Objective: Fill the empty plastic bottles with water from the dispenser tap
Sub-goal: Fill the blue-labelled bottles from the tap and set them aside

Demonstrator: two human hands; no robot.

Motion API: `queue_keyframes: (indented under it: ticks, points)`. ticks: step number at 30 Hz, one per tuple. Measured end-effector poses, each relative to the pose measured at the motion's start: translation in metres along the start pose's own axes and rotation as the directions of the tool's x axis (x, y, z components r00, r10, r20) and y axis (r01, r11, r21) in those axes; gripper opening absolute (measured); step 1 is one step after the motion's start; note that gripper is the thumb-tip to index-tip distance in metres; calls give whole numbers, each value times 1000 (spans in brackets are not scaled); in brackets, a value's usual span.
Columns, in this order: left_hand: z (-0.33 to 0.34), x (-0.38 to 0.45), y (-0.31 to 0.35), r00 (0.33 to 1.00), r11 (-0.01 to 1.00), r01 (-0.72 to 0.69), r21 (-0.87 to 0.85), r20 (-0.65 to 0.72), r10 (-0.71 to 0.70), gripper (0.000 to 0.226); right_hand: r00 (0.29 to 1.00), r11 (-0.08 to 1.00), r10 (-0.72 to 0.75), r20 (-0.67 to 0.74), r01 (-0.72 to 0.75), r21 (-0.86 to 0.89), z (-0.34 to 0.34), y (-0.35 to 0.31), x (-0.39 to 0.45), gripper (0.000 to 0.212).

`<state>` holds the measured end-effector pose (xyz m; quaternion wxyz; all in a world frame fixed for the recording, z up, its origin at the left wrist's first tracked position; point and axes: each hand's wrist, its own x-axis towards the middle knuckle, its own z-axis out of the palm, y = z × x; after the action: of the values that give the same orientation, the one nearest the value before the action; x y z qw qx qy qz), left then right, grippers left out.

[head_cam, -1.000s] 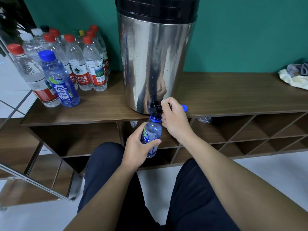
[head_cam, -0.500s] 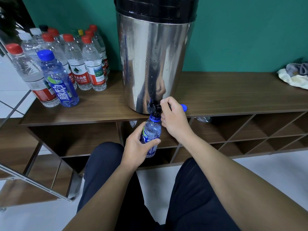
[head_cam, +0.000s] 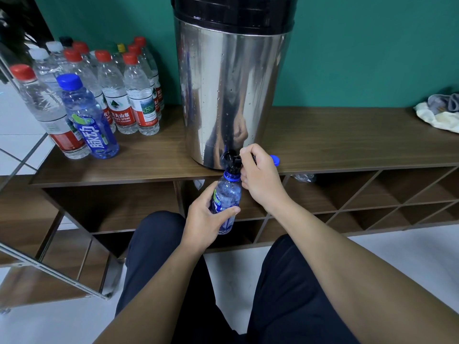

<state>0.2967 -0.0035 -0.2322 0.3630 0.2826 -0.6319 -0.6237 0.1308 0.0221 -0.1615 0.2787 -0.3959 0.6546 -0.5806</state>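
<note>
A tall steel dispenser (head_cam: 231,90) with a black lid stands on the wooden shelf top (head_cam: 335,142). Its black tap (head_cam: 232,158) juts out over the shelf's front edge. My left hand (head_cam: 206,219) grips a small blue-tinted bottle (head_cam: 227,197), holding its open mouth right under the tap. My right hand (head_cam: 260,177) is curled round the tap's lever. A blue cap (head_cam: 274,159) lies on the shelf just behind my right hand.
Several capped bottles (head_cam: 116,95), mostly red-capped, stand at the left of the shelf, with a blue-capped bottle (head_cam: 87,117) in front. A crumpled cloth (head_cam: 442,112) lies at the far right. Open cubbies (head_cam: 360,194) run below. My knees are under the hands.
Both hands keep their places at the tap and bottle. The view has shifted very slightly; nothing else has moved.
</note>
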Motion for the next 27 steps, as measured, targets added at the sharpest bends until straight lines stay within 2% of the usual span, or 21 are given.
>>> queue_keyframes:
  ticks: [27]
  points:
    - [0, -1, 0, 1000, 1000, -13, 23, 0, 13, 59, 1000, 1000, -10, -9, 10, 11, 2, 0, -2, 31]
